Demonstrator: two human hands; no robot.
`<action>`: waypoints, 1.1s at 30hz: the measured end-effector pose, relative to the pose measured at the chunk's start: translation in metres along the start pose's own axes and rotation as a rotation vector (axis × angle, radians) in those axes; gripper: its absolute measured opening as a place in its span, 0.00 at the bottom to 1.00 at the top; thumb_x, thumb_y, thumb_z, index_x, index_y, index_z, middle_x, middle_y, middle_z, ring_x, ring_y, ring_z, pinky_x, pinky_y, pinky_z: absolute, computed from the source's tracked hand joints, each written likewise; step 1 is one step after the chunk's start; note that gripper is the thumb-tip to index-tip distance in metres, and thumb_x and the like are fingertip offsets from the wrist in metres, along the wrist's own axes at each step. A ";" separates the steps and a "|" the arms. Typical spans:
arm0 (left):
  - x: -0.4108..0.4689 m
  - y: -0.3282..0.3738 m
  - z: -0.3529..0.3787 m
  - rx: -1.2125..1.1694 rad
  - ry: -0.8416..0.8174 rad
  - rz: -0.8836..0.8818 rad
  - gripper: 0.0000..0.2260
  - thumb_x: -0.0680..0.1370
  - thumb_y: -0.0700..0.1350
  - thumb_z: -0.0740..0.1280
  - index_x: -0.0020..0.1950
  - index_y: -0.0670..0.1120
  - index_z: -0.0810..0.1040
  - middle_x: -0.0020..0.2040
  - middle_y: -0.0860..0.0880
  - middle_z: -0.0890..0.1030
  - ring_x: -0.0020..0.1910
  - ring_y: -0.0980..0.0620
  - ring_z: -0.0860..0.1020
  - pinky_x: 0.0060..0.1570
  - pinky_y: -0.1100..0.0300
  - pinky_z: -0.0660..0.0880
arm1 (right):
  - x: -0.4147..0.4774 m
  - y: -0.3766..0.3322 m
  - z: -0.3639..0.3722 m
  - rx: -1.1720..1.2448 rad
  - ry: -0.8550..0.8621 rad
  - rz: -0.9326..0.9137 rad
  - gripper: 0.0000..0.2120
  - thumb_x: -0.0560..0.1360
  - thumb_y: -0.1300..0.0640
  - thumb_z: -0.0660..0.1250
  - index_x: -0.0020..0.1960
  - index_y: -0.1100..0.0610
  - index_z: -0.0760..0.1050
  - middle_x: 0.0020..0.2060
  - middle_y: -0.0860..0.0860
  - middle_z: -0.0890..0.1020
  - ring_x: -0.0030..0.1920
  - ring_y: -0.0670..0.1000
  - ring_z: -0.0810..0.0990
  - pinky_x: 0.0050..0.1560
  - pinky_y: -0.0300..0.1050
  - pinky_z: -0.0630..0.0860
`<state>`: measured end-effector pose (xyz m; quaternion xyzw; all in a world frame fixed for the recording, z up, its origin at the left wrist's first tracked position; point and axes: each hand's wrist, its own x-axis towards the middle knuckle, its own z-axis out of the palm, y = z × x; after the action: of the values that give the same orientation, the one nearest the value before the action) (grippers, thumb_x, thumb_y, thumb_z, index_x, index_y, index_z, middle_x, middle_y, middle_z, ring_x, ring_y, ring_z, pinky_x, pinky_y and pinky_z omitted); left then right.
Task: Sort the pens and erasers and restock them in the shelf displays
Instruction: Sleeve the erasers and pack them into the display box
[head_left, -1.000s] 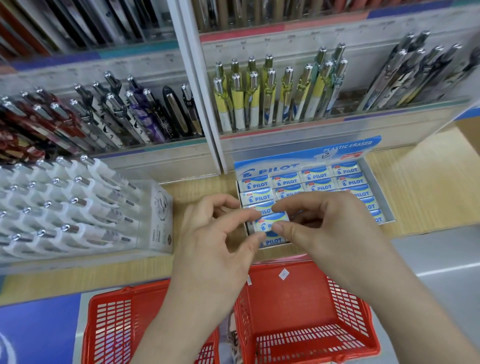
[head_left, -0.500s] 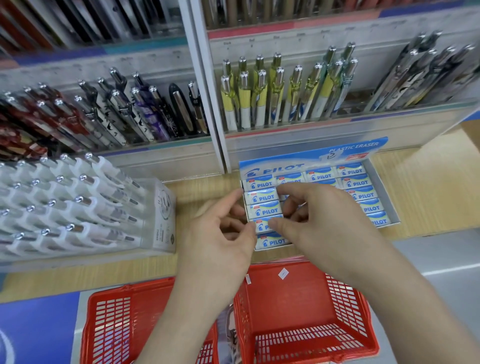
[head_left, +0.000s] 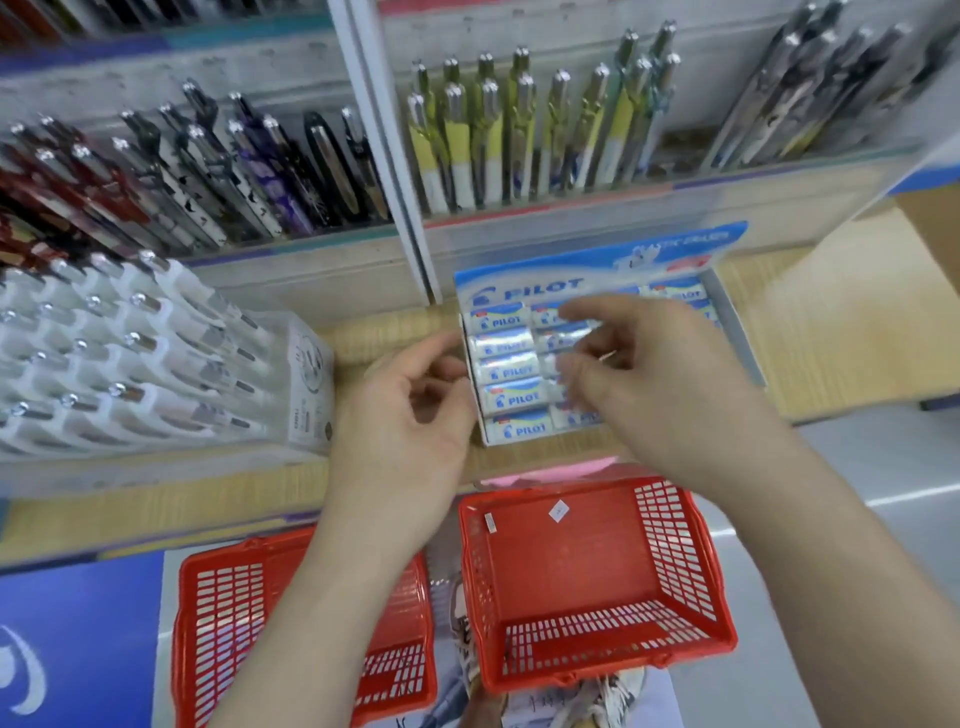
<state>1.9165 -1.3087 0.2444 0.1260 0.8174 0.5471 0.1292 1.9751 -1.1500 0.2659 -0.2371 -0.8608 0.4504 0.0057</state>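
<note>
The left hand (head_left: 410, 415) hangs loosely curled and empty just left of the blue-and-white cardboard display box (head_left: 597, 260) of wrapped white plastic erasers (head_left: 506, 369) on the pale wooden shelf (head_left: 831, 322). The right hand (head_left: 649, 374) hovers over its middle rows, its grip too blurred to tell.

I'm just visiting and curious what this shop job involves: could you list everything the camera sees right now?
Eraser box: one, blue-white, on wooden shelf, centre.
Erasers: many, blue-white, rows inside box.
White pens: many, white, tiered at left.
Patterned pens: many, dark, upper left.
Yellow pens: many, yellow-white, upper centre.
Silver pens: several, dark-silver, upper right.
Left basket: one, red, below.
Right basket: one, red, below box.
Left hand: beside box, empty.
Right hand: over erasers, grip blurred.
</note>
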 end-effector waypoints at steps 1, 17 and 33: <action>-0.005 0.001 -0.001 0.045 0.027 0.035 0.14 0.72 0.43 0.67 0.47 0.64 0.77 0.43 0.54 0.80 0.39 0.61 0.76 0.42 0.72 0.72 | -0.007 0.006 -0.007 0.084 0.048 -0.003 0.12 0.74 0.61 0.68 0.55 0.51 0.79 0.34 0.50 0.83 0.37 0.51 0.82 0.46 0.51 0.78; -0.138 -0.171 0.162 0.565 -0.427 -0.072 0.10 0.73 0.38 0.68 0.47 0.52 0.82 0.45 0.58 0.83 0.45 0.62 0.78 0.48 0.74 0.67 | -0.150 0.288 -0.002 0.316 0.065 0.394 0.09 0.74 0.63 0.68 0.39 0.51 0.81 0.32 0.54 0.82 0.31 0.50 0.77 0.32 0.41 0.72; -0.063 -0.583 0.299 1.477 -0.728 -0.162 0.15 0.79 0.37 0.55 0.63 0.40 0.73 0.60 0.39 0.77 0.59 0.40 0.77 0.54 0.48 0.74 | -0.072 0.584 0.306 0.023 -0.201 0.361 0.08 0.72 0.65 0.65 0.48 0.60 0.82 0.43 0.56 0.84 0.47 0.54 0.80 0.45 0.42 0.68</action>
<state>2.0425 -1.2885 -0.4014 0.2886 0.8799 -0.2170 0.3087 2.2062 -1.1345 -0.3555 -0.3414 -0.7954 0.4751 -0.1584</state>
